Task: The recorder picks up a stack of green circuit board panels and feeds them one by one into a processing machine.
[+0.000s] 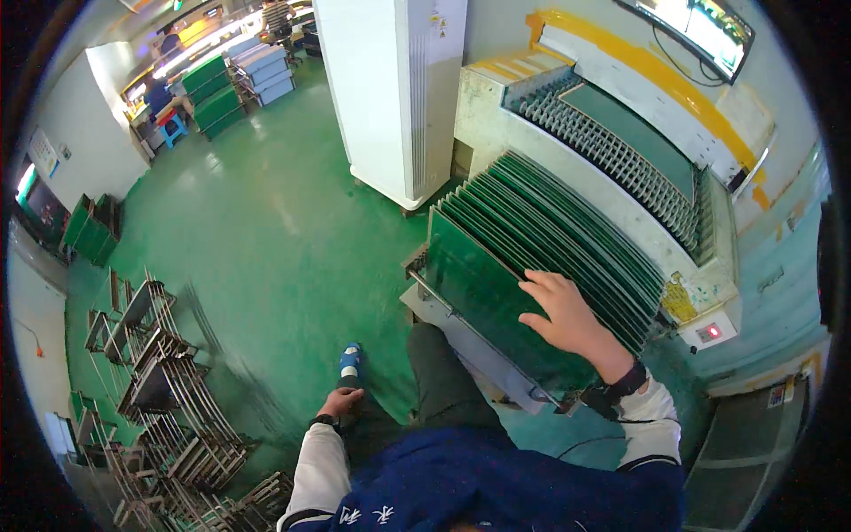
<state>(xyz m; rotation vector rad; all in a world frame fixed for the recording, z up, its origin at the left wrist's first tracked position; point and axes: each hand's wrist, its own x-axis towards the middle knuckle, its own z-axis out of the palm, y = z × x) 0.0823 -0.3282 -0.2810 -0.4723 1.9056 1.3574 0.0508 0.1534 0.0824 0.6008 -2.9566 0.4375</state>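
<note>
My right hand [567, 316] is open, fingers and thumb spread, over the near face and top edges of a row of green panels [479, 284]. Whether its fingertips touch them I cannot tell. The panels stand on edge, closely spaced, in a rack with a metal bar [434, 294] along its near side. My left hand [340, 404] hangs low beside my left leg, its fingers curled in, and nothing shows in it. Dark bands circle both wrists.
Behind the panels stands a conveyor machine [612, 160] with rows of rollers. A tall white cabinet [381, 89] is left of it. Empty metal racks [168, 381] crowd the left side. A screen [696, 31] hangs upper right; people sit at a far bench.
</note>
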